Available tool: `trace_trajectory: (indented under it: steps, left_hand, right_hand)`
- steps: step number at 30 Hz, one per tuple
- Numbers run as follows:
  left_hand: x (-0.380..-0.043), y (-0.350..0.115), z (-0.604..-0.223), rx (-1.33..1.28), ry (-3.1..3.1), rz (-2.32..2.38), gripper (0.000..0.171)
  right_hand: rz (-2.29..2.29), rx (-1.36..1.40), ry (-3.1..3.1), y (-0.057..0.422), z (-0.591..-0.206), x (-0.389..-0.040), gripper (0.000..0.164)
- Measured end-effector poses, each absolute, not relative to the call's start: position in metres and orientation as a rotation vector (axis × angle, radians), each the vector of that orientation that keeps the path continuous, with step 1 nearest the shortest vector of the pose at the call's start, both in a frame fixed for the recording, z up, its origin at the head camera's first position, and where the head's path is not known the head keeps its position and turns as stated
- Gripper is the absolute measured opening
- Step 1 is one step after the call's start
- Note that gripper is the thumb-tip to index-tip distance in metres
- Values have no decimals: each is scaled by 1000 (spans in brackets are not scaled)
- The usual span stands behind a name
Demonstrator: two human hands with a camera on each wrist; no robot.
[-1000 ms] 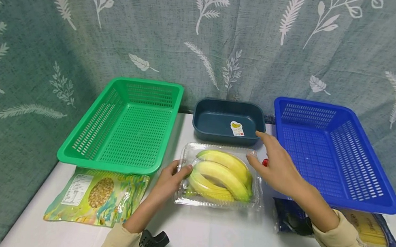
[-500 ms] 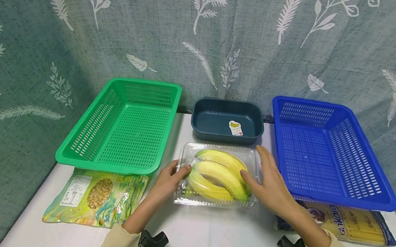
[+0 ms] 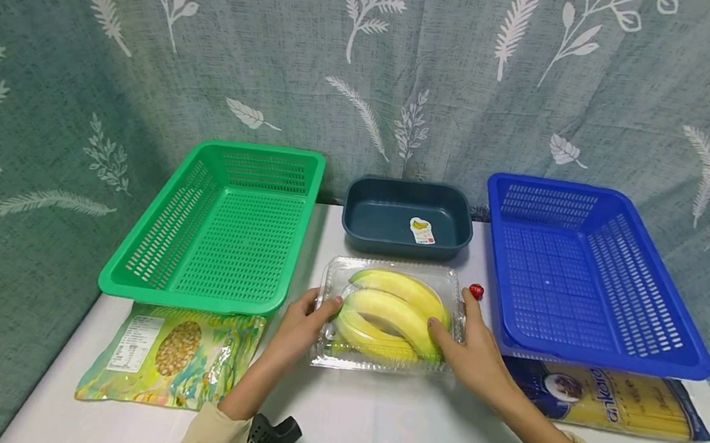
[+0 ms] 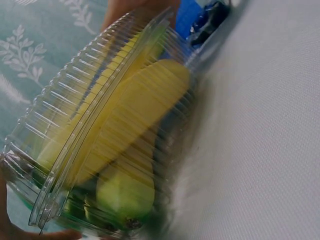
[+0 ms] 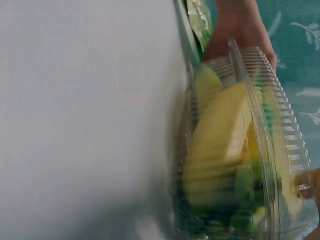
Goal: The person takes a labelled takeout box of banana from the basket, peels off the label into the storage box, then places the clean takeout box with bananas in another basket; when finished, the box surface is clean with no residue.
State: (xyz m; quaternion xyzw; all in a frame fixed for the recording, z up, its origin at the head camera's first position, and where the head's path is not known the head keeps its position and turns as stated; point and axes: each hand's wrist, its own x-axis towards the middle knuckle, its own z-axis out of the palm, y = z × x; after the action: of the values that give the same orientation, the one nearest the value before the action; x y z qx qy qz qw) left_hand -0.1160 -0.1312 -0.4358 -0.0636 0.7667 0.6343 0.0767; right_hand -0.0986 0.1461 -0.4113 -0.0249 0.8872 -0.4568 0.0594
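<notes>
A clear plastic clamshell box (image 3: 336, 270) with a ribbed rim sits in the middle of the white table. Through its lid show several yellow bananas (image 3: 384, 309) with greenish ends. My left hand (image 3: 305, 329) grips the box's left side, its thumb on the lid and the other fingers mostly hidden. On the opposite side my right hand (image 3: 478, 349) holds the box, thumb over the lid and fingers along the right edge. Both wrist views show the clamshell box (image 4: 115, 130) from its ends, low over the tabletop.
Behind the box stands a dark blue tub (image 3: 385, 243) with a banana sticker (image 3: 422, 231) inside. A green basket (image 3: 201, 299) is left, a blue basket (image 3: 602, 359) right. A yellow-green bag (image 3: 175, 354), a pasta packet (image 3: 617, 401) and a small red wrapped item (image 3: 476, 291) lie nearby.
My right hand has come down from above the box's back right corner and taken hold of its right side. The left hand keeps its grip, and the box stays in place.
</notes>
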Motion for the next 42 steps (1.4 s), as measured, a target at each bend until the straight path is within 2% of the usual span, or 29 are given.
trace_trajectory:
  steps: [8,20,34,42]
  left_hand:
    - [-116,-131,-437,-171,2277,1922,54]
    - [-114,-129,-433,-138,2219,2001,50]
    - [-94,-122,-437,-134,2381,1967,44]
    - [-81,-123,-418,-101,2451,1974,46]
  right_hand:
    - [-1556,77,2532,146,-413,-100,83]
    - [-1522,147,2534,151,-414,-102,74]
    - [-1597,99,2553,152,-409,-86,55]
    - [-1699,46,2501,153,-400,-75,56]
